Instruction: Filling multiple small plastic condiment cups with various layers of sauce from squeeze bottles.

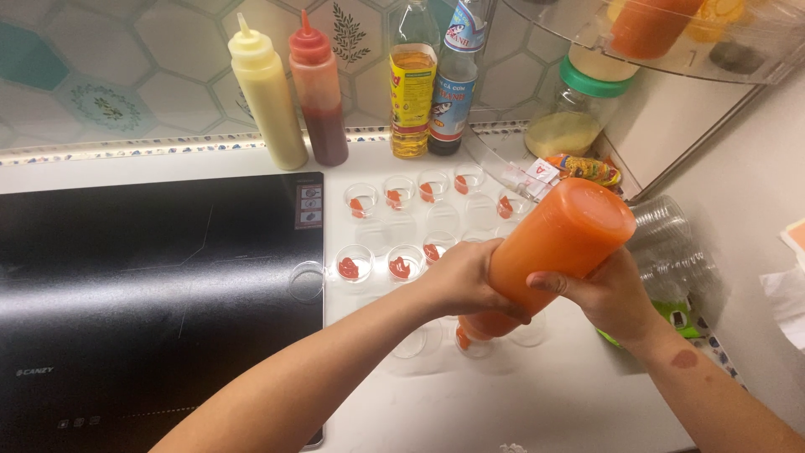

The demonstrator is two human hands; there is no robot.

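Both my hands grip a big orange squeeze bottle (560, 243), tipped with its nozzle down over a small clear cup (475, 340) on the white counter. My left hand (465, 278) wraps the lower part of the bottle near the nozzle. My right hand (610, 295) holds the body from the right side. Orange-red sauce shows in that cup. Two rows of small clear cups (401, 264) with dabs of red sauce stand behind my hands; some cups nearer me look empty.
A black induction hob (151, 285) fills the left. Against the tiled wall stand a yellow squeeze bottle (267, 92), a red squeeze bottle (319, 88), an oil bottle (412, 84) and a dark sauce bottle (454, 84). A stack of clear cups (671, 243) lies at right, a jar (579, 109) behind.
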